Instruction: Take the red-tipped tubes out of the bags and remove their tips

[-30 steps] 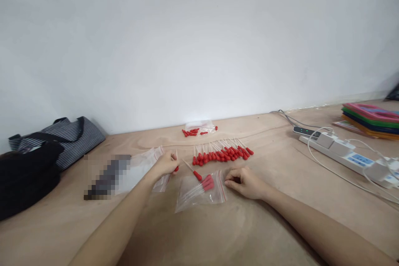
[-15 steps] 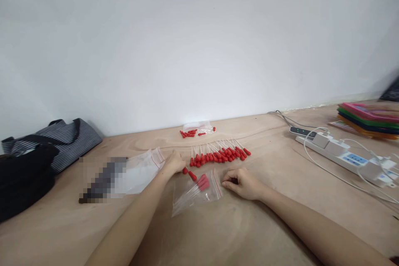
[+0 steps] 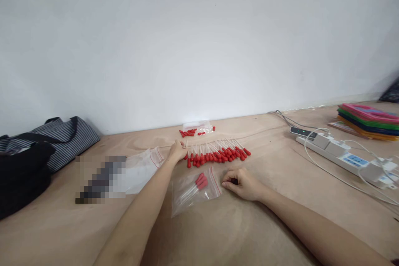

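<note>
Two hands (image 3: 177, 151), three bags (image 3: 193, 189)

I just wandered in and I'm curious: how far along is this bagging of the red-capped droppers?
Early, it seems. A few droppers already lie in the clear zip bag, its edge by the right hand. The left hand is at the left end of the loose row of droppers, which looks much larger. More empty bags lie to the left.

No text, label or number is legible; markings on the power strip (image 3: 346, 156) are too small to read.
</note>
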A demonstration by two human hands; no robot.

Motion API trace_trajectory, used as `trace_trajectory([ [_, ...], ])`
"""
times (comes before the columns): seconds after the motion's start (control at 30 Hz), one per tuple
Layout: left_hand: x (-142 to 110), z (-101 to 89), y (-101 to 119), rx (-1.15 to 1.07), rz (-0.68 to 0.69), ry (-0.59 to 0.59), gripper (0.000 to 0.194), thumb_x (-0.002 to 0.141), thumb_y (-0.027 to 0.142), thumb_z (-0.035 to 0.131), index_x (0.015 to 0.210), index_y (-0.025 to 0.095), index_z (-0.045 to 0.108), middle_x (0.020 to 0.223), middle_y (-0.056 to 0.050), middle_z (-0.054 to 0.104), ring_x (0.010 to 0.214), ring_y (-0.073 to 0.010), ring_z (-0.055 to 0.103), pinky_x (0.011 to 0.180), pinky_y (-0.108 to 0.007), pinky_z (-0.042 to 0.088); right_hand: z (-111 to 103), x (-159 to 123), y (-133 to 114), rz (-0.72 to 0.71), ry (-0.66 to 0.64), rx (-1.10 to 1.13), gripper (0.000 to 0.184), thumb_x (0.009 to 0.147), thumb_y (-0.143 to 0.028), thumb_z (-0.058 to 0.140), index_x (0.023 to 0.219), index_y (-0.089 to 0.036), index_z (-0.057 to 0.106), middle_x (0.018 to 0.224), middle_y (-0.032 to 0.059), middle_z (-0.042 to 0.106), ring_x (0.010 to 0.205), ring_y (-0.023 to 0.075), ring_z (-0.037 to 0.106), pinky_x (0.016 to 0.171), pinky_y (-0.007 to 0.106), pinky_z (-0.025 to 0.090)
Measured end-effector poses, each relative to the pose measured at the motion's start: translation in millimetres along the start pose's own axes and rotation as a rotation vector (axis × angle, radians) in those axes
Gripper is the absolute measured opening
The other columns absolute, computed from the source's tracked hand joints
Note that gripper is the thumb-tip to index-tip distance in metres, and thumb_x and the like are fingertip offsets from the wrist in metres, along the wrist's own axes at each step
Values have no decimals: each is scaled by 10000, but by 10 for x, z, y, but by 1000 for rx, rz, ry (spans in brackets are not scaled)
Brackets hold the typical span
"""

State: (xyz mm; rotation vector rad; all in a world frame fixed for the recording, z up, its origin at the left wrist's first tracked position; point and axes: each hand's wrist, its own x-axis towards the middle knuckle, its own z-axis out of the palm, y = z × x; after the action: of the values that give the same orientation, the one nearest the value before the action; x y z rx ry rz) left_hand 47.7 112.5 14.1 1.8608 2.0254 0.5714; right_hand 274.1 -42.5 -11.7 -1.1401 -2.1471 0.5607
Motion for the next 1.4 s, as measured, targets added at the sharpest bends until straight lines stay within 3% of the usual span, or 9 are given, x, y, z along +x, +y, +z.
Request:
trace_trajectory([
  [0.17, -136, -69, -123, -18, 22, 32, 234, 657, 172, 617, 863, 168, 506, 672, -9, 625, 701, -172, 601, 580, -224, 390, 14, 1, -9, 7, 7, 5, 124, 758, -194, 518, 663, -178, 597, 653, 4, 580, 598, 106, 510, 540, 208, 384],
  [0.33, -329, -102, -184, -57, 105, -32, 124, 677, 240, 598, 710, 181, 494, 507, 34, 564, 515, -143, 558, 500, -215, 367, 69, 10, -13, 64, 64, 46, 116, 758, -197, 517, 755, -176, 630, 633, -5, 577, 559, 99, 492, 527, 207, 378],
  [0.53, -904, -245, -277, -106, 305, 7, 120, 734, 301, 535, 673, 197, 534, 706, -11, 614, 739, -171, 574, 688, -250, 415, 156, 73, -19, 83, 120, 64, 175, 782, -231, 510, 790, -186, 679, 652, 22, 569, 619, 125, 506, 571, 239, 400],
  [0.63, -1285, -276, -373, -215, 538, -107, 161, 739, 339, 537, 842, 228, 591, 897, -34, 636, 889, -189, 565, 810, -274, 413, 206, 114, -20, 100, 119, 109, 163, 767, -239, 540, 804, -186, 690, 683, 32, 559, 638, 129, 513, 576, 244, 408],
  [0.73, -1522, -263, -417, -258, 583, -239, 336, 737, 336, 549, 1063, 253, 548, 1089, -46, 601, 1009, -203, 537, 888, -302, 404, 240, 142, -24, 101, 122, 143, 144, 722, -266, 609, 808, -187, 695, 720, 36, 554, 663, 133, 520, 589, 246, 413],
  [0.97, -1574, -213, -428, -96, 677, -330, 402, 790, 308, 469, 1186, 237, 460, 1190, -40, 555, 1078, -199, 511, 934, -343, 398, 223, 117, -98, -85, -3, 84, 214, 781, -388, 548, 777, -220, 679, 786, 28, 612, 752, 143, 532, 728, 286, 373],
  [1.07, -1574, -209, -460, -75, 678, -333, 399, 800, 326, 463, 1191, 244, 456, 1210, -46, 540, 1094, -204, 501, 939, -354, 396, 226, 96, -140, -62, 20, 20, 263, 779, -412, 541, 912, -207, 637, 765, 33, 610, 731, 154, 512, 700, 289, 365],
  [1.2, -1584, -219, -465, -107, 674, -359, 403, 795, 318, 477, 1192, 252, 456, 1202, -38, 546, 1093, -202, 502, 947, -357, 388, 242, 83, -195, -30, -1, -26, 328, 741, -369, 598, 1028, -213, 571, 961, 54, 611, 867, 193, 487, 776, 329, 326],
  [1.4, -1591, -224, -432, -146, 672, -395, 408, 785, 280, 483, 1189, 239, 450, 1197, -40, 551, 1092, -191, 503, 951, -347, 384, 218, 90, -302, 3, -118, -94, 195, 759, -349, 575, 924, -245, 585, 892, 15, 620, 857, 191, 448, 754, 341, 262],
])
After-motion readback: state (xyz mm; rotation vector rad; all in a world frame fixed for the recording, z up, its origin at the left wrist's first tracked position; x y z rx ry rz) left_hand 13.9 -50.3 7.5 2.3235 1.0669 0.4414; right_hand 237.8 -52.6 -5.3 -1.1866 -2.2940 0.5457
